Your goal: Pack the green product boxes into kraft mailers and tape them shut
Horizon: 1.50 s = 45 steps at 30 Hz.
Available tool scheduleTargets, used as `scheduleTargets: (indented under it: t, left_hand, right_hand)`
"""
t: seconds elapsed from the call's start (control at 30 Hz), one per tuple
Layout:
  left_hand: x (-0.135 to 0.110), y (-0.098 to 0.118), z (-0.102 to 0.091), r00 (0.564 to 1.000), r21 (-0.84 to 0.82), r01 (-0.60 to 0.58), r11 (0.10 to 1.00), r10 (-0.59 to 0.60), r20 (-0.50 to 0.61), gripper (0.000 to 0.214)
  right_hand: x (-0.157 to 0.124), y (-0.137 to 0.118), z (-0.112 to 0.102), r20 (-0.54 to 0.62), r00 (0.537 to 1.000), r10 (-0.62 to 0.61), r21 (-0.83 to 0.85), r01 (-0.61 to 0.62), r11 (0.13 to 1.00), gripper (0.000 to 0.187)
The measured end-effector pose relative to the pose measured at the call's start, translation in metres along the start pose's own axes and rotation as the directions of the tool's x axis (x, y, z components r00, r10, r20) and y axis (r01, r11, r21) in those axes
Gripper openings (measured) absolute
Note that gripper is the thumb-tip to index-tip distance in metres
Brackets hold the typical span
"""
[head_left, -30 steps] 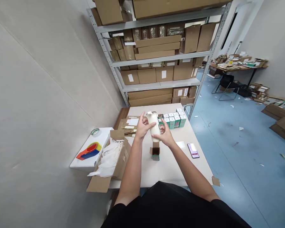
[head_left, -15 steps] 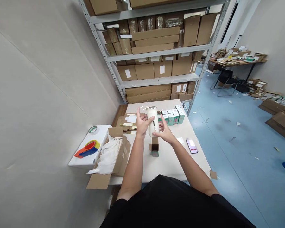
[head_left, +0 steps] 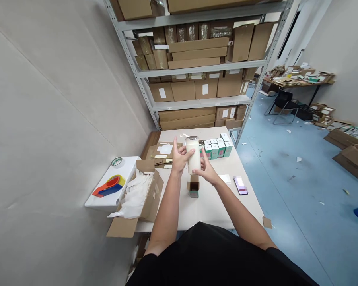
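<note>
Both my hands hold a white cylindrical bottle [head_left: 193, 157] upright above the white table [head_left: 209, 202]. My left hand [head_left: 179, 157] grips its left side with thumb and fingers wrapped round. My right hand [head_left: 205, 169] supports its lower right side. Directly below the bottle stands a small open green box [head_left: 193, 189] with its flaps up. Behind the bottle stands a row of several closed green and white boxes [head_left: 217, 147].
A phone [head_left: 240, 185] lies right of the open box. An open cardboard carton [head_left: 141, 194] with white wrapping sits at the table's left edge, beside a small white side table [head_left: 107, 198] with a tape roll [head_left: 116, 161]. Metal shelving [head_left: 197, 65] with cartons stands behind.
The bottle has been turned in my hands; the dark marking seen half a second ago no longer faces me. It stays upright over the open box.
</note>
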<state>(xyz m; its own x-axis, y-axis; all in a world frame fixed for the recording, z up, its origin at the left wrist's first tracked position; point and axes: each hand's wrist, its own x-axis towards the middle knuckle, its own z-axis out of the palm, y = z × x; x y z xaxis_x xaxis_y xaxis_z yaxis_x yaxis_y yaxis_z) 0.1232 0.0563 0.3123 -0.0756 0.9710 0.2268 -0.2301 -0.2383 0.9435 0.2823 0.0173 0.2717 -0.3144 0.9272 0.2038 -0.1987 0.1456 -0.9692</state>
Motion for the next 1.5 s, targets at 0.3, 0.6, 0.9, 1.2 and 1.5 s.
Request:
scheduleTargets:
  t: [0.3, 0.6, 0.9, 1.2, 1.5]
  left_hand:
    - [0.001, 0.001, -0.002, 0.997, 0.009, 0.054, 0.999, -0.054, 0.058, 0.128]
    - [-0.005, 0.004, 0.008, 0.991, 0.027, 0.112, 0.993, -0.113, 0.071, 0.134]
    - [-0.003, -0.005, 0.032, 0.983, 0.015, 0.156, 0.988, -0.157, 0.095, 0.135]
    - [-0.005, -0.031, 0.045, 0.973, 0.024, 0.181, 0.983, -0.183, 0.144, 0.132]
    - [0.000, -0.034, 0.049, 0.981, -0.014, 0.154, 0.988, -0.152, 0.125, 0.129]
  right_hand:
    - [-0.007, 0.001, -0.006, -0.032, 0.999, 0.004, -0.048, -0.006, 0.999, 0.140]
    - [-0.020, 0.006, -0.009, -0.169, 0.986, 0.012, -0.069, -0.024, 0.997, 0.142]
    - [-0.025, 0.011, -0.027, -0.241, 0.971, 0.008, -0.047, -0.020, 0.999, 0.140]
    - [-0.037, 0.021, -0.046, -0.170, 0.985, 0.041, 0.004, -0.040, 0.999, 0.131]
    - [-0.026, 0.020, -0.056, -0.164, 0.986, 0.023, -0.021, -0.027, 0.999, 0.130]
